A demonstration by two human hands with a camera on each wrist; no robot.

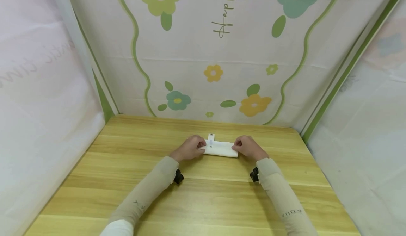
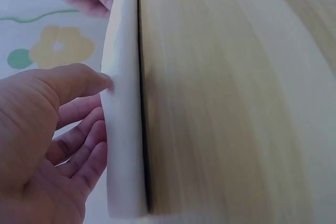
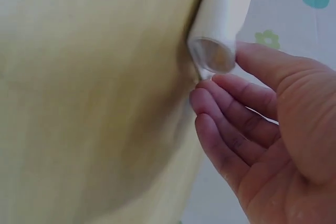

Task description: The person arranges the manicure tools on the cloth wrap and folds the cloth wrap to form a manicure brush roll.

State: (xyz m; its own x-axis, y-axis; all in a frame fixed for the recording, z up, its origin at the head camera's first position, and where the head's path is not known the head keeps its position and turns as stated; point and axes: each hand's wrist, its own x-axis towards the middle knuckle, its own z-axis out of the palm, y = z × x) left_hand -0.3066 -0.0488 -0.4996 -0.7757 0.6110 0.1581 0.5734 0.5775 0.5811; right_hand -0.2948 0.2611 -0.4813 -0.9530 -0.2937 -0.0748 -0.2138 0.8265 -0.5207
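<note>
A white folded piece of soft material (image 1: 221,148) lies on the wooden table, with a short strap (image 1: 211,137) bearing a dark snap stud sticking out from its far side. My left hand (image 1: 191,147) pinches its left end. In the left wrist view, the left thumb (image 2: 102,81) lies on the rolled edge (image 2: 123,108) and the fingers curl behind it. At the other end, my right hand (image 1: 248,147) pinches with thumb and fingers. The right wrist view shows that end as a hollow roll (image 3: 212,53), thumb at one side and fingertips (image 3: 202,98) beneath.
Both hands work toward the far part of the wood-grain table (image 1: 196,200). A flowered white cloth (image 1: 190,45) hangs behind the table, and more cloth walls (image 1: 41,116) stand at both sides. Small black cameras (image 1: 178,176) sit at the wrists.
</note>
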